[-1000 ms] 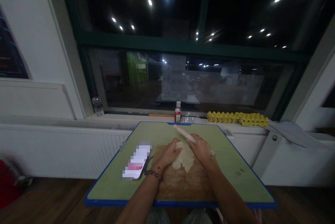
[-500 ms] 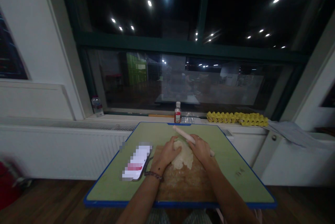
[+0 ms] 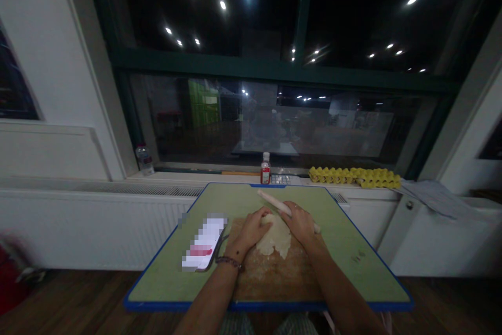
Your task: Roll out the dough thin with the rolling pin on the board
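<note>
A flat, pale sheet of dough [image 3: 273,238] with a ragged near edge lies on a floury wooden board [image 3: 278,282]. My left hand [image 3: 253,229] grips the sheet's far left edge, thumb on top and fingers curled at the rim. My right hand [image 3: 300,224] is closed around a light rolling pin [image 3: 270,200], which slants from far left to near right just beyond the dough. The right palm and fingers hide the middle of the pin.
A phone [image 3: 206,243] with a lit, blurred screen lies left of the board on the blue-edged green table [image 3: 364,267]. On the windowsill behind stand a small red-labelled bottle [image 3: 265,170], yellow egg trays [image 3: 353,177] and a water bottle [image 3: 144,160].
The dough has shifted slightly toward me, its near edge now lower on the board. My left hand has moved a little at the rim; my right hand stays on the rolling pin.
</note>
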The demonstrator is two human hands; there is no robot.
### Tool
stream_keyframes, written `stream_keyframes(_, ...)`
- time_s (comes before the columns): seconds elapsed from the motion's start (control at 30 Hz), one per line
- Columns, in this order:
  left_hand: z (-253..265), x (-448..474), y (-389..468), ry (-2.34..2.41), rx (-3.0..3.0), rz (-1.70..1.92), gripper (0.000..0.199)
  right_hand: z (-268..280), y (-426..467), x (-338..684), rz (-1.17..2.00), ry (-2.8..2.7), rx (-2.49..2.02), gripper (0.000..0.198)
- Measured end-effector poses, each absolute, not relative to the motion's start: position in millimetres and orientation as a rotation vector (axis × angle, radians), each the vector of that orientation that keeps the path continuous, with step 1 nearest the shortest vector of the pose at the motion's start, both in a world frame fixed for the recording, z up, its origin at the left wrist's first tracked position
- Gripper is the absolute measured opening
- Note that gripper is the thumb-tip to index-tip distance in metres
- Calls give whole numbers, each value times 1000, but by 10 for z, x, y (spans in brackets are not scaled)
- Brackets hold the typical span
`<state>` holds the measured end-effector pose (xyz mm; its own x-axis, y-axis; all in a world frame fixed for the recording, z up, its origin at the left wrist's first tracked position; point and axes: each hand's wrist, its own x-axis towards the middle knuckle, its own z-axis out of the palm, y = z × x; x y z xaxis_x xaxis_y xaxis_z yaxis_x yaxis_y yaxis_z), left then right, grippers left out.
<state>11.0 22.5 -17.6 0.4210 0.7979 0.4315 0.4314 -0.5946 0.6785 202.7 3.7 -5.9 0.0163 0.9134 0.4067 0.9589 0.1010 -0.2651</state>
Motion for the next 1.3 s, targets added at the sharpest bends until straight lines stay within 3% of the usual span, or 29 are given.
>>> stream_keyframes(0.17, -105, 104, 173, 1200, 2270, 944, 22, -45, 33, 2017, -118, -1909, -1824, 30)
stream_keyframes(0.4, 13, 95, 119, 1353, 2279, 920, 7, -45, 23, 2019, -106, -1918, -1818, 29)
stream_keyframes(0.87, -119, 105, 237, 1207, 2294, 1057, 19, -54, 21, 2019, -112, -1933, -1805, 28)
stream_keyframes(1.3, -155, 100, 259, 1184, 2271, 1087, 18, -53, 33, 2013, -83, -1947, -1801, 27)
